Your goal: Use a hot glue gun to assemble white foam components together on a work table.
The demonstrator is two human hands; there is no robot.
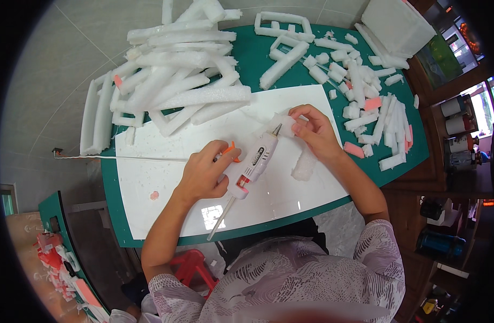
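Head view, looking straight down at a green table [258,54] with a white board [166,161] lying across its middle. Near the centre of the frame the left hand [204,175] is wrapped around the grip of a white glue gun [252,164], a finger on its orange trigger; the gun slants up toward the right, its metal tip touching a small white foam piece [282,121]. A glue stick juts from the back of the gun toward the lower centre of the frame. The right hand [314,132], just right of centre, pinches that foam piece between thumb and fingertips, and a longer foam strip [303,164] lies on the board under the wrist. A thin cord [123,158] runs from the left edge of the table across the board toward the gun. Upper left of the frame holds a big heap of long white foam bars [171,81]; upper right is strewn with short foam offcuts [365,102], a few of them pink. A red stool [193,266] shows at the lower centre, below the table edge.
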